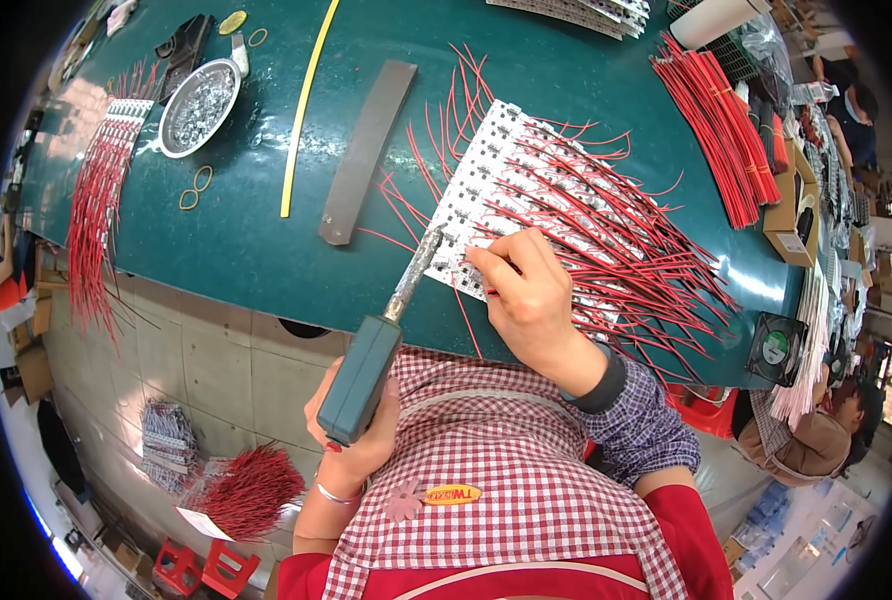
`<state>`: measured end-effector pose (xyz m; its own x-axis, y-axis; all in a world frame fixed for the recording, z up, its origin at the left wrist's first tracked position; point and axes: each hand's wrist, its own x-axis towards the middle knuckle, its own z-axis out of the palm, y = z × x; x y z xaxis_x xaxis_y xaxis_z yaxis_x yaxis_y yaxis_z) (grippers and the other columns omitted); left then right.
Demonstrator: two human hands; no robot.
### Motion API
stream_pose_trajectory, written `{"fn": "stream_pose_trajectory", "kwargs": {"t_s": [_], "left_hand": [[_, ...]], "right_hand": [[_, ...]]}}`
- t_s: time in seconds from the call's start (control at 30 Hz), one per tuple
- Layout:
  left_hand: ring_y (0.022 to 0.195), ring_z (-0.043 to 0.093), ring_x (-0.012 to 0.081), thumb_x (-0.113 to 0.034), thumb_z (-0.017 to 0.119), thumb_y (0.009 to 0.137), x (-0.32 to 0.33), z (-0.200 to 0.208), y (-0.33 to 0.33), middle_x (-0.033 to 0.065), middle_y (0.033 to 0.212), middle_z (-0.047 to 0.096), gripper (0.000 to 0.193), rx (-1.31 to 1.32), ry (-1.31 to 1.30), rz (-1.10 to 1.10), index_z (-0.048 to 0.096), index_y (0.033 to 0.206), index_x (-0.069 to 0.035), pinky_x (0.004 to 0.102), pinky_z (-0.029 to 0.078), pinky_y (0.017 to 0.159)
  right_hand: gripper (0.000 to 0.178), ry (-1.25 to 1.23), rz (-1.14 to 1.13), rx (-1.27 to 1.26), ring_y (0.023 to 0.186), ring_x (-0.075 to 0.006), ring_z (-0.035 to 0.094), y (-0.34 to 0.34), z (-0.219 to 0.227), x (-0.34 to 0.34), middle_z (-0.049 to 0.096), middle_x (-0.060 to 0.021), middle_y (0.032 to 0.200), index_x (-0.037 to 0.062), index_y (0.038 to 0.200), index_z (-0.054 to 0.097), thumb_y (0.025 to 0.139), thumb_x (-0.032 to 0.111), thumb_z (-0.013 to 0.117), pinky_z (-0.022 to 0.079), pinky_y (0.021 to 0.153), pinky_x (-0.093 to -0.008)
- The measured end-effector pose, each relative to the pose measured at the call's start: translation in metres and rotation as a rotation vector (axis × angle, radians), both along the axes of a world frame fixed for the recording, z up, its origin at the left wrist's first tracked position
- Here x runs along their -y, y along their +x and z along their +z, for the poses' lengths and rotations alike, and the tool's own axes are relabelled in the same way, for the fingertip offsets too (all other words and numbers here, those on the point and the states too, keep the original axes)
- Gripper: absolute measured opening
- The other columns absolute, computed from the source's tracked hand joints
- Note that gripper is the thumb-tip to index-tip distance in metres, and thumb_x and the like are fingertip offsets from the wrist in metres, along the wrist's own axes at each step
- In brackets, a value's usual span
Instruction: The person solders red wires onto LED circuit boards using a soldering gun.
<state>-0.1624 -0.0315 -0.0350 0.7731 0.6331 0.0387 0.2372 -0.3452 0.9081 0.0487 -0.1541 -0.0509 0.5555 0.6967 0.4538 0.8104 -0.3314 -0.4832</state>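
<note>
My left hand [358, 440] grips the teal handle of a soldering iron [364, 368]; its metal tip reaches up to the near left edge of a white panel of small circuit boards [486, 185] on the green table [266, 250]. My right hand [528, 290] rests on the panel's near edge and pinches a thin red wire [490, 291] between thumb and fingers, close to the iron's tip. Many red wires [606, 235] fan out from the panel toward the right.
A round metal dish [199, 107], rubber bands [196, 187], a yellow strip [304, 110] and a dark flat bar [366, 150] lie on the left of the table. A bundle of red wires [721, 130] lies at right, another panel with wires [101, 190] at left. Another person [806, 440] sits at lower right.
</note>
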Motion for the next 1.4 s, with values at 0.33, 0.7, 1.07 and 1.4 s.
{"fn": "stream_pose_trajectory", "kwargs": {"t_s": [0.33,0.7,1.07,1.4], "left_hand": [[0.073,0.070,0.0255,0.009,0.071,0.074,-0.001,0.003,0.002,0.0164,0.093,0.069,0.023,0.012,0.009,-0.058,0.069,0.097,0.007,0.0306,0.054,0.067],[0.070,0.066,0.0221,0.009,0.070,0.073,-0.002,0.013,0.011,0.0120,0.086,0.065,0.020,-0.028,0.019,-0.084,0.065,0.092,0.004,0.0288,0.052,0.066],[0.070,0.066,0.0267,0.009,0.068,0.069,-0.001,0.013,0.005,0.0136,0.085,0.065,0.024,-0.018,0.120,-0.109,0.067,0.093,0.004,0.0311,0.053,0.064],[0.077,0.072,0.0293,0.008,0.071,0.072,0.004,0.004,-0.006,0.0181,0.099,0.070,0.026,-0.030,0.112,-0.098,0.069,0.099,0.005,0.0319,0.057,0.067]], "right_hand": [[0.042,0.018,0.009,-0.009,0.077,-0.0249,0.058,0.000,-0.003,-0.001,0.058,-0.0083,0.086,0.0018,0.099,0.072,0.061,-0.015,0.067,0.049,0.064,-0.0358],[0.042,-0.021,0.024,-0.015,0.078,-0.0253,0.058,0.000,-0.002,0.001,0.058,-0.0094,0.088,0.0005,0.100,0.072,0.062,-0.015,0.066,0.050,0.065,-0.0363],[0.039,-0.011,0.029,-0.006,0.079,-0.0260,0.058,0.000,-0.001,0.000,0.058,-0.0095,0.088,0.0002,0.099,0.071,0.063,-0.014,0.065,0.051,0.065,-0.0367],[0.040,-0.001,0.024,-0.016,0.079,-0.0258,0.058,-0.001,-0.003,-0.001,0.058,-0.0085,0.087,0.0013,0.099,0.071,0.062,-0.014,0.066,0.050,0.064,-0.0368]]}}
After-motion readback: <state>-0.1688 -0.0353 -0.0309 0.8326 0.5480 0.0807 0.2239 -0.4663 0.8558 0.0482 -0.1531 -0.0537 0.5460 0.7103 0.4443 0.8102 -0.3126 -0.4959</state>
